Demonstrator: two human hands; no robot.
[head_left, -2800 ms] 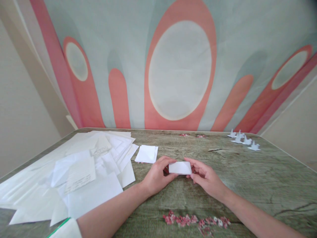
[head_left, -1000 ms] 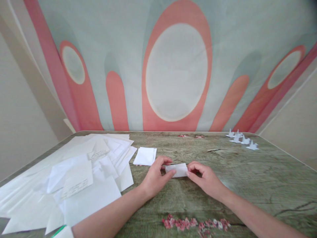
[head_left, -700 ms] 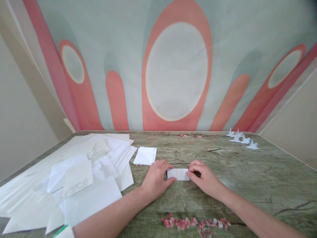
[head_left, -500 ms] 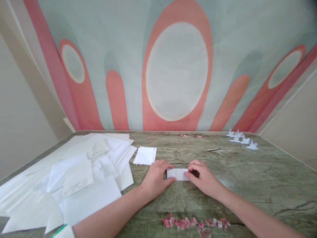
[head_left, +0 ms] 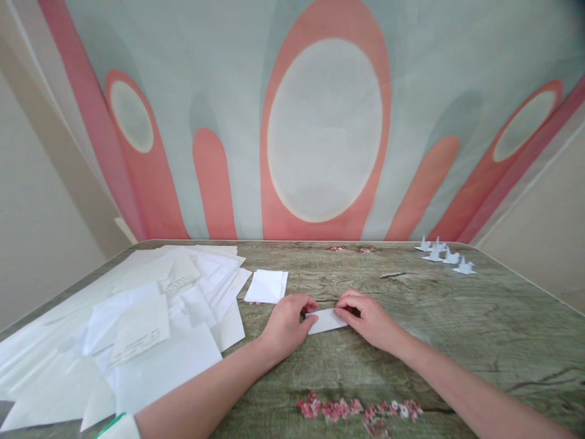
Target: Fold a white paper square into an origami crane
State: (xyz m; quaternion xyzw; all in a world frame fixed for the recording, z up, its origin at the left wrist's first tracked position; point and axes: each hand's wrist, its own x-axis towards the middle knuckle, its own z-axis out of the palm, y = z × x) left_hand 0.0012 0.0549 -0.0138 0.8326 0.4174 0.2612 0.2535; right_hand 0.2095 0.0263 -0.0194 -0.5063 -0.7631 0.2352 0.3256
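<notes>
A small folded piece of white paper [head_left: 327, 321] lies slightly slanted on the wood-grain table, between my two hands. Its left end is pinched by my left hand [head_left: 290, 322], thumb on top and fingers curled behind. My right hand [head_left: 366, 314] grips the upper right corner between thumb and fingertips. Just beyond my left hand rests a stack of square white paper sheets [head_left: 265, 286]. Part of the folded paper's far edge is hidden by my fingers.
Loose white sheets [head_left: 169, 372] spread in a heap over the left side of the table. Several small folded paper birds [head_left: 464, 266] stand at the far right. A pink flower print [head_left: 338, 408] marks the table's near side. A patterned backdrop [head_left: 324, 134] rises behind.
The folded paper has turned from straight to slanted, its right end now higher. My right hand has shifted left and slightly away, its thumb moving to the paper's upper corner.
</notes>
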